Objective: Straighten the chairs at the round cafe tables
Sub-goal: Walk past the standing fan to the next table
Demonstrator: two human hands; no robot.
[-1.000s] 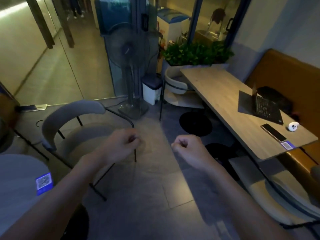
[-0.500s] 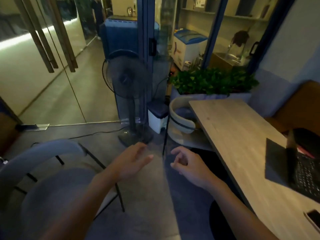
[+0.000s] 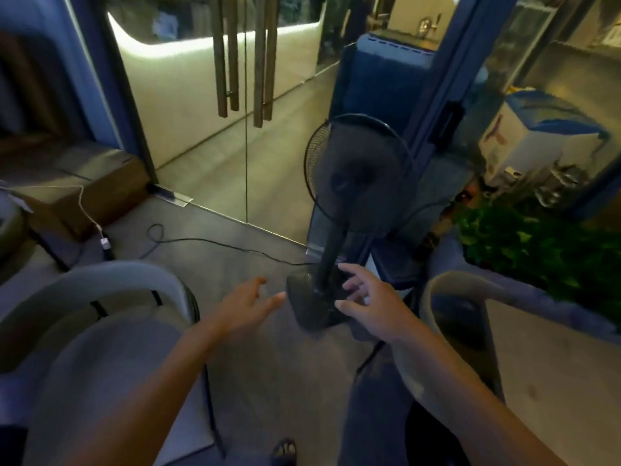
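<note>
we are looking down past our own two bare arms in a dim cafe corner. our left hand (image 3: 243, 302) hovers in the air with its fingers (image 3: 268, 299) spread apart and holding nothing. our right hand (image 3: 368, 302) is level with it, fingers (image 3: 349, 282) also loosely apart and empty.

the task's things sit on either side. a grey chair (image 3: 100, 331) with a curved backrest is to the left of and below our left fingers, near but not touched. a second chair (image 3: 450, 297), pale and curved, stands just to the right of our right wrist, tucked against a wooden table (image 3: 554, 381). no round table is clearly in view.

straight beyond both sets of fingertips stands a black pedestal fan (image 3: 356, 173); its pole and base (image 3: 312, 304) appear between our hands. a thin black cable (image 3: 215, 242) trails across the floor past our left fingers toward that base, and a white charging cable (image 3: 88, 210) hangs further left. green plants (image 3: 537, 243) fill a planter beyond the right fingers.

we judge the main risks to be these: dragging the grey chair could snag a leg on the black cable and pull the fan over; swinging either chair wide could knock the fan's pole; and our sandalled foot (image 3: 285, 449), below our wrists, could be caught under a chair leg.
</note>
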